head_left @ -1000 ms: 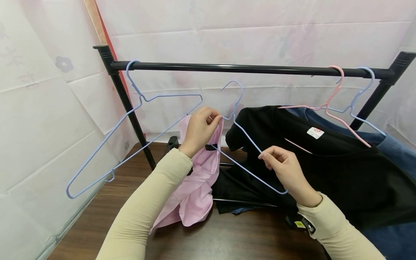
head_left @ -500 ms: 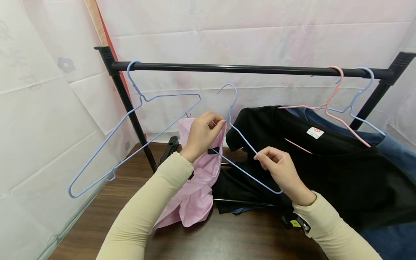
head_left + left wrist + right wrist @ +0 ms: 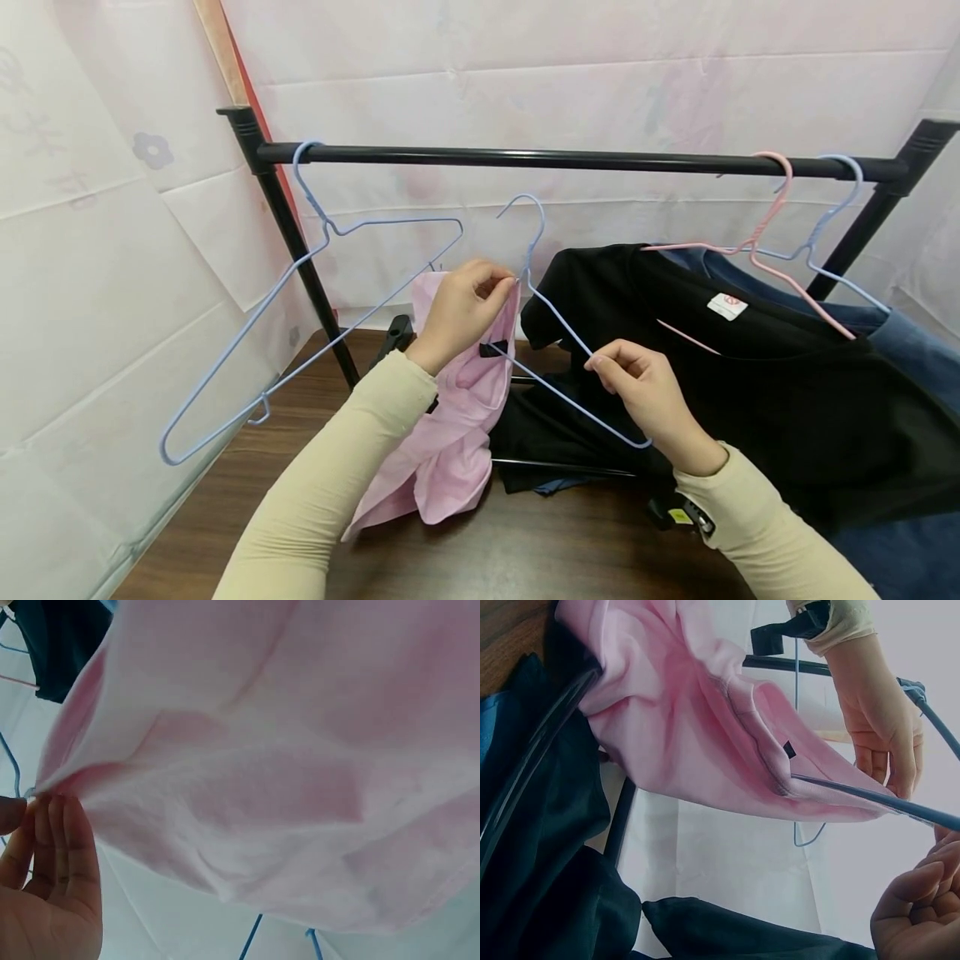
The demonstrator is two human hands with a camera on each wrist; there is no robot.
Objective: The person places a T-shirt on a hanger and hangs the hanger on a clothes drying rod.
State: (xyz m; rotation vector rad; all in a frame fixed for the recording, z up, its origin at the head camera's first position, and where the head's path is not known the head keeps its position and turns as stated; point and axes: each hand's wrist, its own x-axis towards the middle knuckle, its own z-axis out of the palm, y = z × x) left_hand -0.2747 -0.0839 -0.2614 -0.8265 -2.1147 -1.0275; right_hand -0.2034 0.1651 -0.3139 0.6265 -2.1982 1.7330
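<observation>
In the head view my left hand (image 3: 461, 310) pinches the top edge of a pink shirt (image 3: 453, 475) by its neckline, and the left wrist view shows the fingertips gathering the cloth (image 3: 240, 772) into a point. My right hand (image 3: 647, 392) holds a light-blue wire hanger (image 3: 572, 402) between thumb and fingers on its right shoulder. The hanger's hook stands free, below the rail. Its left end lies inside the shirt's neck opening, hidden by pink cloth. A small black tag (image 3: 492, 350) shows there. The right wrist view catches the hanger wire (image 3: 915, 810) entering the collar.
A black rail (image 3: 480, 157) crosses above both hands. On its left hangs a bare blue hanger (image 3: 225, 354); at right, a black T-shirt (image 3: 750, 408) on a pink hanger (image 3: 772, 196) and a blue shirt (image 3: 922, 350) behind it. A wooden tabletop (image 3: 525, 550) lies below.
Over the last second the held hanger has shifted slightly left and down, with my right hand following. My left hand and the shirt's edge have dropped a little. In the last half second hardly anything moved.
</observation>
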